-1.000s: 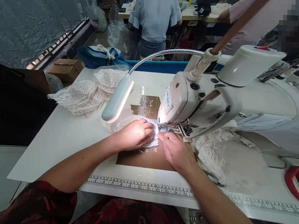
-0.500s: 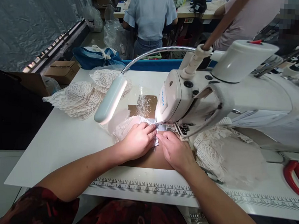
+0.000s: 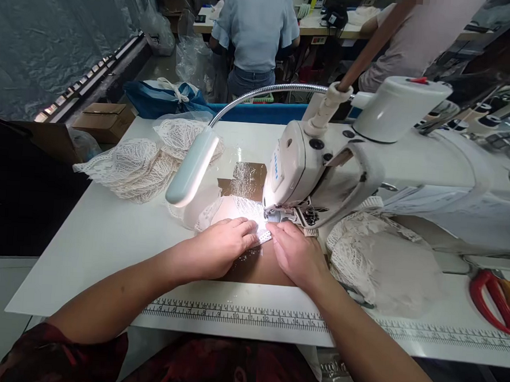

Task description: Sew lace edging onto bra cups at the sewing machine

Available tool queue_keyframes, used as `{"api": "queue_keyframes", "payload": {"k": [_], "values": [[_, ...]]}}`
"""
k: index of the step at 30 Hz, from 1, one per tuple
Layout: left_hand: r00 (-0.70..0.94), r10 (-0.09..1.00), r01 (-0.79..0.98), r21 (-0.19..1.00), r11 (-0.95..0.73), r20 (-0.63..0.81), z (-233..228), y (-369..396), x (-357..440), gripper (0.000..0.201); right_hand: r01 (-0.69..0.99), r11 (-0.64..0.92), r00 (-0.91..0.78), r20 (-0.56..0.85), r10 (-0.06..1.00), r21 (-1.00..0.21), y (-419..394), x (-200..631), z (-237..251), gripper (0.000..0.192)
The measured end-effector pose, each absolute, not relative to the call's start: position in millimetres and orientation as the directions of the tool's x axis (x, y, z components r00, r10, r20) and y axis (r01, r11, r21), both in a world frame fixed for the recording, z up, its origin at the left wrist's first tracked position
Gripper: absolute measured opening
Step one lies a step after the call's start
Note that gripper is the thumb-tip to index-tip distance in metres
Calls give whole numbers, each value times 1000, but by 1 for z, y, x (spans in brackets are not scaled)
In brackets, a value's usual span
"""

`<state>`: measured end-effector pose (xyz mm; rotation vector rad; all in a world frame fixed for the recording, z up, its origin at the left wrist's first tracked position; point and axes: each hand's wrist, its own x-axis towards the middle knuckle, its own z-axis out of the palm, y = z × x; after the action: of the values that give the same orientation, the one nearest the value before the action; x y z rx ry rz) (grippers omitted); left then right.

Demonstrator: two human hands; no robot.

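head view, centre of frame. left hand (image 3: 222,248) lies palm down, fingers pressed together and flat on the white lace piece (image 3: 236,213), fingertips pointing right and up toward the needle area (image 3: 274,215). right hand (image 3: 296,254) also flat, fingers together, tips resting on the near edge of the same lace just below the needle area. the two sets of fingertips nearly meet; the lace edge shows as a narrow strip between them. lace runs from the hands up and left, its long axis slanting toward the lamp head (image 3: 193,167); the right hand sits nearer the needle. sewing machine (image 3: 369,157) fills the right half. loose lace heaps at upper left (image 3: 135,166) and right of centre (image 3: 364,249). printed ruler (image 3: 239,314) along the table edge; red-handled scissors (image 3: 490,295) at far right.
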<state>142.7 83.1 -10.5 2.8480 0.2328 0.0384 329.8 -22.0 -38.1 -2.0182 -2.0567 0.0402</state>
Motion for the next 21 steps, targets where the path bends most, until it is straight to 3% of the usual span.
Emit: {"api": "queue_keyframes", "payload": {"k": [4, 7, 10, 14, 17, 21], "values": [[959, 284, 252, 400, -881, 21, -18, 93, 151, 26, 961, 47, 2, 178, 984, -271, -21, 330, -37, 34], [932, 363, 299, 599, -743, -14, -17, 106, 153, 31, 944, 58, 5, 191, 981, -325, -19, 330, -38, 31], [915, 402, 318, 693, -647, -44, -16, 113, 152, 38, 935, 38, 34, 198, 980, -352, -17, 329, -41, 29], [948, 315, 201, 669, -715, 52, -16, 114, 151, 34, 917, 57, 35, 220, 975, -396, -16, 329, -44, 15], [973, 217, 129, 600, -790, 75, -12, 114, 150, 28, 916, 132, -36, 249, 968, -378, -19, 331, -44, 24], [983, 167, 117, 438, -891, 77, -11, 112, 149, 26, 942, 198, -111, 306, 945, -271, -27, 333, -46, 32]]}}
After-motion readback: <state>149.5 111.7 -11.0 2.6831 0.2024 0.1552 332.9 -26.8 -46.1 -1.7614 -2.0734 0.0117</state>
